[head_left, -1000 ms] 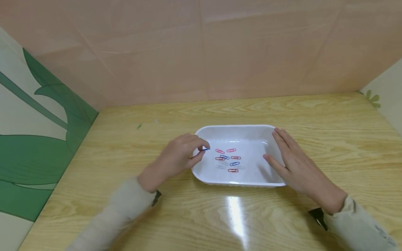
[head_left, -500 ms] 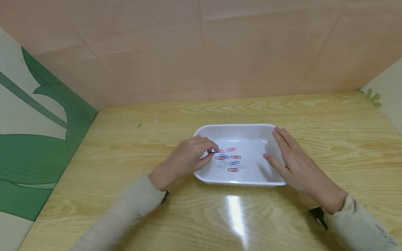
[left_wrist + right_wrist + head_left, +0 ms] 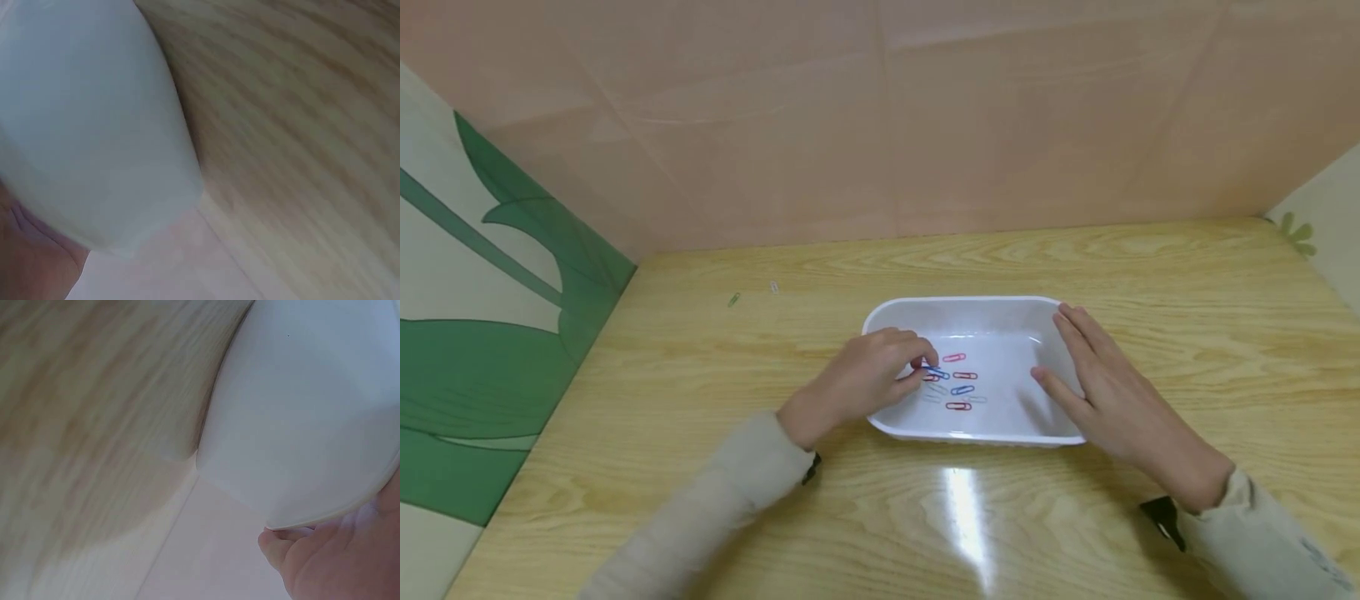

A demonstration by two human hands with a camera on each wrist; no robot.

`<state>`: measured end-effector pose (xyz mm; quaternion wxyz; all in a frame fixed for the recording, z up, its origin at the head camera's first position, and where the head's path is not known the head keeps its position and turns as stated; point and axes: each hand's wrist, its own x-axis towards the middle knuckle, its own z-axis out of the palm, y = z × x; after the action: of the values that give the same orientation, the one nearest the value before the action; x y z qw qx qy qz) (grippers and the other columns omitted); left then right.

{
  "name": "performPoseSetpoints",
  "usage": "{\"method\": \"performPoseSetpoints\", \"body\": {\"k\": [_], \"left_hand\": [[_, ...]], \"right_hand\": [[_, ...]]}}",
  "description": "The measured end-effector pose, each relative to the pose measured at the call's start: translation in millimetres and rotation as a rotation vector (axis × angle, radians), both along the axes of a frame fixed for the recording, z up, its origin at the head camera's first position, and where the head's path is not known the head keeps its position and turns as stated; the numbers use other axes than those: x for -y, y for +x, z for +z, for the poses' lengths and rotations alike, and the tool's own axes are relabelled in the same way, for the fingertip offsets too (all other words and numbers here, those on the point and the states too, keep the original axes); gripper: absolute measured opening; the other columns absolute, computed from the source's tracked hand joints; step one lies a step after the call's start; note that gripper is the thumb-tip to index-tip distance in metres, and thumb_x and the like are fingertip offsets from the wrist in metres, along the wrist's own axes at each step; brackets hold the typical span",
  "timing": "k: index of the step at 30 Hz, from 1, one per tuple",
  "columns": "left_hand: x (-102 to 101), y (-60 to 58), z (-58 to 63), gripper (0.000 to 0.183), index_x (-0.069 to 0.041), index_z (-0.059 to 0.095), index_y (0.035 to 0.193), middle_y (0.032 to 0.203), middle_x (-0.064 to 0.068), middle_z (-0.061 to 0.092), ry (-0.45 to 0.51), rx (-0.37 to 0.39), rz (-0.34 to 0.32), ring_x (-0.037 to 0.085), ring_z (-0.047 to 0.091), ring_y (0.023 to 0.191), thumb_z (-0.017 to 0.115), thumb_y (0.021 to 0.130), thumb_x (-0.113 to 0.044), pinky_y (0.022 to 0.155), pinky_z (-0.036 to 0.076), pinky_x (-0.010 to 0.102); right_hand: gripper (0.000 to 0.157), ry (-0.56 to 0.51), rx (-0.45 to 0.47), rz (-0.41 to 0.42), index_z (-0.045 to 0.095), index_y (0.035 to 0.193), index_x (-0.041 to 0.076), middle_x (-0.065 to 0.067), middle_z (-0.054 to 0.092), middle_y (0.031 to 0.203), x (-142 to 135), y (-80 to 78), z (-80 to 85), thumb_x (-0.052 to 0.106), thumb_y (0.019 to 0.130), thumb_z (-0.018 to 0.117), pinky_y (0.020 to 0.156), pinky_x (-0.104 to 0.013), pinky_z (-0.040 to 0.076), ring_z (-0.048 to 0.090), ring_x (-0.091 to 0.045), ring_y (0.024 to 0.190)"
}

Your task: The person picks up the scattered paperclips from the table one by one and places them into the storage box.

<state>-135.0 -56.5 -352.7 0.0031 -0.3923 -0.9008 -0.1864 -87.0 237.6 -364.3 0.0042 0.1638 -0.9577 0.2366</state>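
Note:
In the head view my left hand (image 3: 872,373) reaches over the left side of a white tray (image 3: 1000,421). Its thumb and forefinger pinch a blue paper clip (image 3: 931,367) low over the tray floor, partly covered by the fingers. Close by lie a pink paper clip (image 3: 953,357), a red paper clip (image 3: 958,407), a second blue paper clip (image 3: 962,390) and several others, some pale. My right hand (image 3: 1108,408) rests on the tray's right rim, fingers straight and thumb inside. The right wrist view has those fingertips (image 3: 272,544) against the rim.
A green paper clip (image 3: 733,299) and a pale paper clip (image 3: 774,287) lie on the wooden table (image 3: 662,400), back left of the tray. Behind the table rises a pinkish covering (image 3: 880,125). A panel with green leaf shapes (image 3: 482,375) borders the left side.
My left hand has moved right and further into the tray with the blue paper clip, down close to the other clips. The right hand has stayed on the rim.

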Motion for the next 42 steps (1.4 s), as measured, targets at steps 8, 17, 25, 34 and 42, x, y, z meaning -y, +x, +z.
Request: {"method": "performPoseSetpoints", "body": {"k": [8, 17, 25, 34, 42], "left_hand": [[-5.0, -0.8, -3.9, 0.011, -0.014, 0.073, 0.103, 0.093, -0.003, 0.072, -0.029, 0.054, 0.012, 0.011, 0.063, 0.086, 0.068, 0.093, -0.014, 0.079, 0.053, 0.026], [-8.6, -2.0, -5.2, 0.012, -0.018, 0.076, 0.101, 0.088, -0.007, 0.071, -0.117, 0.061, 0.049, 0.008, 0.061, 0.08, 0.071, 0.09, -0.017, 0.072, 0.049, 0.024], [-11.1, -2.4, -5.7, 0.012, -0.02, 0.077, 0.1, 0.096, -0.008, 0.075, -0.175, 0.055, 0.065, 0.009, 0.062, 0.08, 0.071, 0.09, -0.018, 0.071, 0.048, 0.026], [-10.4, -1.2, -5.2, 0.016, -0.018, 0.076, 0.106, 0.097, -0.006, 0.074, -0.133, 0.047, 0.069, 0.01, 0.063, 0.084, 0.069, 0.092, -0.017, 0.072, 0.05, 0.024], [-5.7, -0.5, -2.8, 0.02, -0.014, 0.073, 0.113, 0.103, -0.002, 0.072, -0.062, 0.07, 0.059, 0.015, 0.061, 0.095, 0.065, 0.095, -0.017, 0.083, 0.052, 0.03]], "right_hand": [[0.078, -0.002, 0.0, 0.001, 0.008, 0.157, -0.002, -0.02, 0.004, 0.166, 1.1, 0.6, 1.0, 0.042, 0.104, 0.045, 0.123, -0.057, 0.008, 0.004, -0.039, 0.154], [0.078, -0.004, 0.006, -0.004, 0.008, 0.157, -0.002, -0.02, 0.004, 0.166, 1.1, 0.4, 1.1, 0.042, 0.104, 0.045, 0.123, -0.057, 0.008, 0.004, -0.039, 0.154], [0.078, -0.006, -0.012, -0.002, 0.01, 0.157, -0.003, -0.021, 0.006, 0.166, 0.7, -0.1, 0.1, 0.041, 0.104, 0.047, 0.124, -0.056, 0.008, 0.007, -0.041, 0.153], [0.078, -0.008, -0.013, 0.0, 0.01, 0.157, -0.003, -0.021, 0.006, 0.166, 0.7, -0.4, 0.0, 0.041, 0.104, 0.047, 0.124, -0.057, 0.008, 0.007, -0.041, 0.153], [0.078, -0.012, -0.018, 0.0, 0.011, 0.156, -0.004, -0.021, 0.007, 0.166, 1.8, -0.3, -0.3, 0.041, 0.103, 0.047, 0.124, -0.057, 0.008, 0.007, -0.041, 0.153]]}}
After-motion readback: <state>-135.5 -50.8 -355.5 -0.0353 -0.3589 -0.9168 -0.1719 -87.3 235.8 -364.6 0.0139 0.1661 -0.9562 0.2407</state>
